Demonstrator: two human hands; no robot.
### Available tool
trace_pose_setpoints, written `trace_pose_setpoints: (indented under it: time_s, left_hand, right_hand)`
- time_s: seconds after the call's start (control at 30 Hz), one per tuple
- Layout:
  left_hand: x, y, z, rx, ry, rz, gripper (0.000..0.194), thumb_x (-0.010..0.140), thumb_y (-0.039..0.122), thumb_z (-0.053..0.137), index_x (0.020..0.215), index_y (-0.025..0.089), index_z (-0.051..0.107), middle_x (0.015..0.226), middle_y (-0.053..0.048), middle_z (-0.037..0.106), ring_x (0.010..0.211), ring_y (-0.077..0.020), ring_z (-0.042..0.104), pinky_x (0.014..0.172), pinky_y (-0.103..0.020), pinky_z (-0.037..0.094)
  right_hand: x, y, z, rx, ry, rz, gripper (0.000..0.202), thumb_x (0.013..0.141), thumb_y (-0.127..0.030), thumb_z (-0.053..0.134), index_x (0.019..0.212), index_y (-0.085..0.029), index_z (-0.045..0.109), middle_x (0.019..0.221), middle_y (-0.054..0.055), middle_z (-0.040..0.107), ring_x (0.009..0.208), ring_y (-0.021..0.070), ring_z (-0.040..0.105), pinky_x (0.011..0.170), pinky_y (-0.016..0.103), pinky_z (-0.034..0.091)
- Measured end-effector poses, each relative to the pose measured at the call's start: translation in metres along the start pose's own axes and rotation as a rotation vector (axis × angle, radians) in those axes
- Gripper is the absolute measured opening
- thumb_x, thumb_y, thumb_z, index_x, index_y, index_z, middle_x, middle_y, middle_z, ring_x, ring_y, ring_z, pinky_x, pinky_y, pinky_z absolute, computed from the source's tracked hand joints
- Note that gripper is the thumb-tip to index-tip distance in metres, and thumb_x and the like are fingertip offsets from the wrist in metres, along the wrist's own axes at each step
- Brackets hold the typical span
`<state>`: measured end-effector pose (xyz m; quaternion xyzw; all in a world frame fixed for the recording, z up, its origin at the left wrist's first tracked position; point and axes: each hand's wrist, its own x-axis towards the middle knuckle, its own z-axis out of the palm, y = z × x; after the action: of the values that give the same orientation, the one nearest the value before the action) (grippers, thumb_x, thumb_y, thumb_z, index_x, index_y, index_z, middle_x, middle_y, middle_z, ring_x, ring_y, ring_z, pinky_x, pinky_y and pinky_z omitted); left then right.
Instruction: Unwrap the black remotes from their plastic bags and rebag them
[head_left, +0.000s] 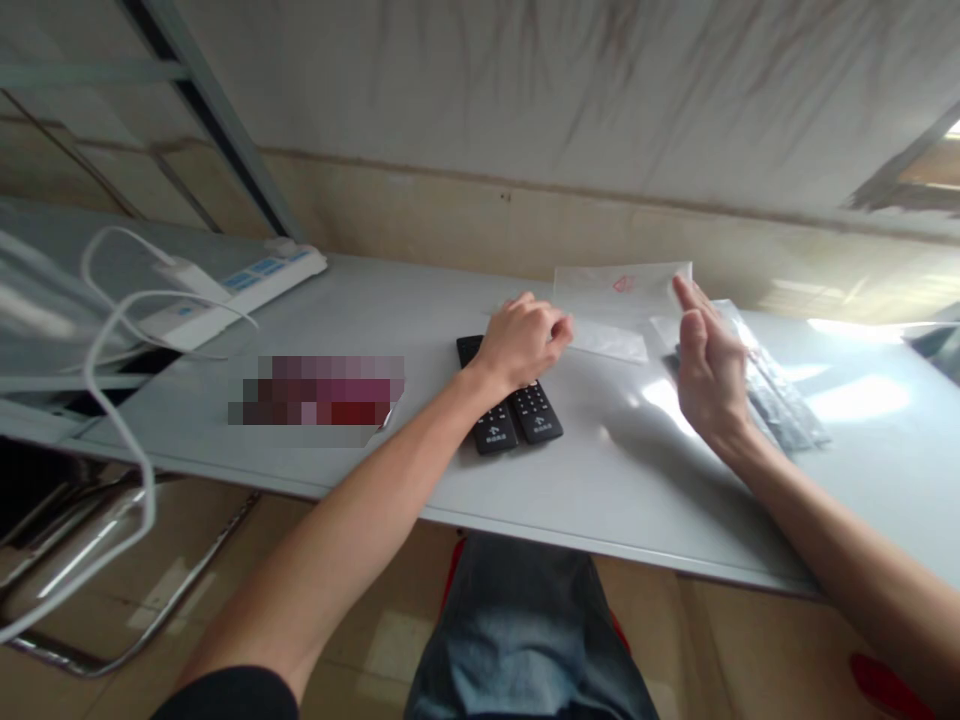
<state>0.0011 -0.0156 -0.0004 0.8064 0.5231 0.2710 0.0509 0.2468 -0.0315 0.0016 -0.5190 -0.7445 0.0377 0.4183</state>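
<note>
Two black remote controls, a left one (496,432) and a right one (538,412), lie side by side on the grey table (420,350). My left hand (521,340) is over their far parts with its fingers curled closed; whatever they may hold is hidden. Just beyond its fingertips is a small clear plastic bag (611,340); I cannot tell if they touch it. My right hand (709,375) is open, fingers stretched out and palm turned left. It is beside several dark things in clear plastic wrapping (780,385), partly hidden by the hand.
A larger clear bag with a red mark (600,285) lies near the wall. A white power strip (240,295) with a white cable (94,350) is at the left. A blurred-out reddish item (322,395) lies left of my forearm. A metal-framed chair (187,575) stands below the table.
</note>
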Motion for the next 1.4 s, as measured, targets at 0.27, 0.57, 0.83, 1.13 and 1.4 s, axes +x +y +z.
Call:
trace_pose_setpoints:
  time_s: [0.27, 0.57, 0.83, 1.13, 1.4]
  left_hand:
    - [-0.005, 0.001, 0.006, -0.196, -0.267, 0.33, 0.02, 0.101, 0.016, 0.057, 0.099, 0.016, 0.078, 0.102, -0.009, 0.075, 0.094, -0.0205, 0.07, 0.09, -0.033, 0.053]
    - [0.0, 0.002, 0.004, -0.426, 0.023, 0.151, 0.064, 0.108, 0.066, 0.049, 0.144, 0.016, 0.068, 0.15, -0.015, 0.068, 0.142, -0.03, 0.06, 0.124, -0.048, 0.044]
    - [0.008, -0.009, 0.005, -0.758, 0.134, 0.039, 0.073, 0.11, 0.071, 0.038, 0.164, 0.024, 0.047, 0.156, -0.012, 0.065, 0.146, -0.0323, 0.059, 0.122, -0.053, 0.048]
    - [-0.002, -0.011, -0.017, 0.045, 0.52, 0.371, 0.056, 0.114, 0.02, 0.025, 0.166, 0.032, 0.043, 0.165, -0.006, 0.056, 0.16, -0.0249, 0.042, 0.135, -0.054, 0.029]
    - [-0.001, -0.008, -0.004, 0.347, -0.065, 0.253, 0.068, 0.096, -0.006, 0.04, 0.157, 0.02, 0.052, 0.128, -0.013, 0.064, 0.12, -0.0275, 0.06, 0.109, -0.043, 0.052]
  right_hand:
    - [-0.007, 0.004, 0.005, 0.401, 0.149, 0.026, 0.052, 0.114, -0.05, 0.04, 0.166, -0.046, 0.05, 0.171, -0.001, 0.05, 0.158, 0.0356, 0.048, 0.115, 0.06, 0.057]
    - [-0.013, 0.02, 0.025, 0.581, -0.033, 0.079, 0.057, 0.114, -0.055, 0.04, 0.168, -0.04, 0.046, 0.175, 0.006, 0.045, 0.145, 0.0344, 0.063, 0.1, 0.051, 0.065]
    - [-0.016, 0.001, 0.015, 0.431, -0.192, -0.037, 0.048, 0.113, -0.046, 0.051, 0.16, -0.037, 0.06, 0.166, 0.003, 0.058, 0.156, 0.0301, 0.051, 0.127, 0.058, 0.045]
    - [-0.023, -0.005, 0.017, 0.503, -0.304, -0.068, 0.063, 0.108, -0.047, 0.062, 0.168, -0.046, 0.043, 0.169, 0.005, 0.052, 0.152, 0.0333, 0.054, 0.123, 0.06, 0.048]
    - [-0.025, -0.009, 0.017, 0.818, -0.468, 0.233, 0.074, 0.101, -0.054, 0.073, 0.166, -0.036, 0.044, 0.117, 0.008, 0.081, 0.112, 0.0281, 0.077, 0.101, 0.048, 0.061]
